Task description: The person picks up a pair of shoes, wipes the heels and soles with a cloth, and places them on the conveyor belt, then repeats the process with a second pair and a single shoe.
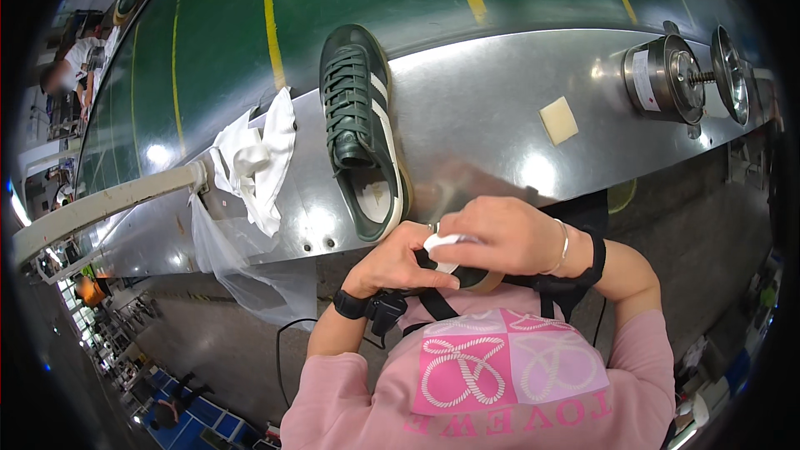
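Note:
Close against my body, my left hand [396, 260] is closed round a dark shoe [477, 278] with a tan sole, mostly hidden by my hands. My right hand [504, 233] pinches a small white cloth [450, 252] and presses it on that shoe. Just beyond my left hand lies a dark green lace-up sneaker [354, 117] with white side stripes, its toe pointing away from me. It rests across the metal table edge and the green belt.
A crumpled white cloth [258, 158] lies left of the sneaker, with a clear plastic bag [242, 271] hanging below it. On the metal ledge [475, 92] sit a cream square pad [558, 121] and, far right, a steel pot [667, 79]. A pale curved bar [108, 200] crosses the left side.

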{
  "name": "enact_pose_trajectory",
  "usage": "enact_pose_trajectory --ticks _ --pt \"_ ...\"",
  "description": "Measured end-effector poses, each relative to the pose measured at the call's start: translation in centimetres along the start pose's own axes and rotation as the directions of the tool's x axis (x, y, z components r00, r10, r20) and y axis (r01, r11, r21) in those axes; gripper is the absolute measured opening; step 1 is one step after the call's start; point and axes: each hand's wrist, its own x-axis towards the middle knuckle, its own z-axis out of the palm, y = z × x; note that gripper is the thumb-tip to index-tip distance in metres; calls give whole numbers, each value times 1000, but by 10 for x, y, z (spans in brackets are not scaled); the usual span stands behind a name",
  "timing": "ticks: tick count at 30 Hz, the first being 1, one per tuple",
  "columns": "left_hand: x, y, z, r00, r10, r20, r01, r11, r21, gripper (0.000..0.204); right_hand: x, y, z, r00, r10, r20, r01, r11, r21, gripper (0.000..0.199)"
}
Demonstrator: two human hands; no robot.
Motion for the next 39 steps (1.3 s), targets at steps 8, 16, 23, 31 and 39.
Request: enact_pose_trajectory --ticks 8,16,23,31,39 --pt "-12 7 18 983 181 15 -181 965 192 29 -29 21 8 971 238 -5 -237 969 75 32" --pt "-29 -2 22 962 205 179 -250 926 283 29 -30 4 12 969 234 -83 -194 921 338 36" --pt "-30 -3 24 967 204 150 -233 948 215 32 -32 -13 20 989 94 -110 -45 925 378 27" --pt "-23 -2 21 955 239 175 -273 939 208 29 -42 -3 23 986 137 -97 -107 959 261 25" --pt "-27 -11 19 962 219 164 -255 934 249 28 -47 0 26 978 204 35 -206 947 245 18"
